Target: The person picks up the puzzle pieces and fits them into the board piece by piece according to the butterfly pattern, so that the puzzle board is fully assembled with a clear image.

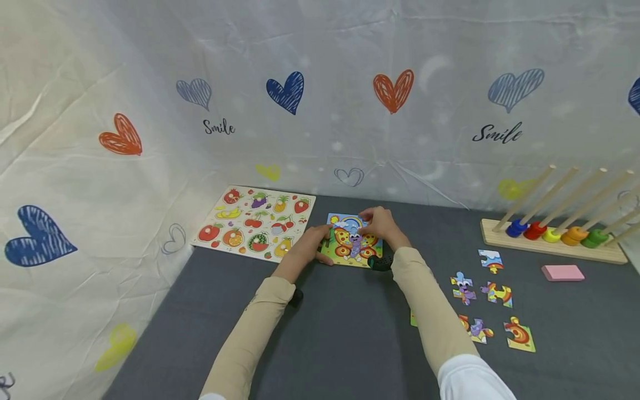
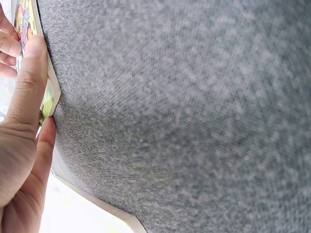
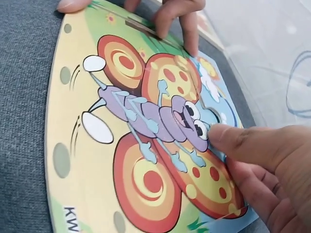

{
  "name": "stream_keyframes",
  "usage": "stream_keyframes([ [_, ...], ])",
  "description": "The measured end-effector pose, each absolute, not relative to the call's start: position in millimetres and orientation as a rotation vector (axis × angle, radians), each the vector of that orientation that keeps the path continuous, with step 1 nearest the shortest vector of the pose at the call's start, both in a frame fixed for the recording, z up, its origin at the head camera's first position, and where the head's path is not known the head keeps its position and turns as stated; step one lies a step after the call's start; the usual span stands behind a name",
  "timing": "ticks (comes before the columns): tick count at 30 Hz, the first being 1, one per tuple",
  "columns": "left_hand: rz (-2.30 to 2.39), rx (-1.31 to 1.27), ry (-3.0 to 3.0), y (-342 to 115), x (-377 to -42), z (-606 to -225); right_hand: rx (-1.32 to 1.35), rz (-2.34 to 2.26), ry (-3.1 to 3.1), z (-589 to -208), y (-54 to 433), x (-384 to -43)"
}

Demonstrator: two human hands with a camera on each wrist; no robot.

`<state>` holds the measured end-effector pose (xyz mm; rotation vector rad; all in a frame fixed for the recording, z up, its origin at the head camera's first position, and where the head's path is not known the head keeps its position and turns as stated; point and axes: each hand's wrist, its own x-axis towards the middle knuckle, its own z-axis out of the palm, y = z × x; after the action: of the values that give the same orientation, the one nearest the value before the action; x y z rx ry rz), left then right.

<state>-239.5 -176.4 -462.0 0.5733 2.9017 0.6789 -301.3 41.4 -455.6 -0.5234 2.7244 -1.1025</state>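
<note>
A butterfly jigsaw board lies on the dark tabletop between both hands. My left hand grips its left side, thumb along the near edge and fingers at the side, as the left wrist view shows. At the top of the board, my right hand has its thumb and fingers closed at a sky-coloured jigsaw piece with a cloud and a notched edge. The right thumb touches beside the notch, near the printed butterfly's head. The far fingertips of that hand are partly hidden.
Several loose jigsaw pieces lie to the right, one partly behind the right sleeve. A fruit board lies at the left back. At the right stand a wooden peg stand with coloured rings and a pink block. A printed cloth hangs behind.
</note>
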Motion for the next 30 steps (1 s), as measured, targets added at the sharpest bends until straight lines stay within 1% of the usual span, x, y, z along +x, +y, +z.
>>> stream_keyframes([
  [9, 0.670, 0.580, 2.899, -169.7, -241.0, -459.7, -0.464, -1.178, 2.753, -460.3, 49.0, -299.6],
  [16, 0.664, 0.585, 2.900, -167.6, -240.8, -457.3, -0.508, -1.252, 2.719, -460.4, 55.9, -294.9],
  [19, 0.640, 0.588, 2.909, -168.2, -240.4, -457.8, -0.535, -1.340, 2.696, -460.6, 59.9, -291.7],
  [23, 0.624, 0.577, 2.914, -169.7, -239.6, -458.5, -0.507, -1.514, 2.623, -461.9, 70.0, -288.4],
  [30, 0.653, 0.568, 2.913, -174.2, -237.6, -461.0, -0.391, -1.880, 2.276, -464.6, 108.6, -282.7],
])
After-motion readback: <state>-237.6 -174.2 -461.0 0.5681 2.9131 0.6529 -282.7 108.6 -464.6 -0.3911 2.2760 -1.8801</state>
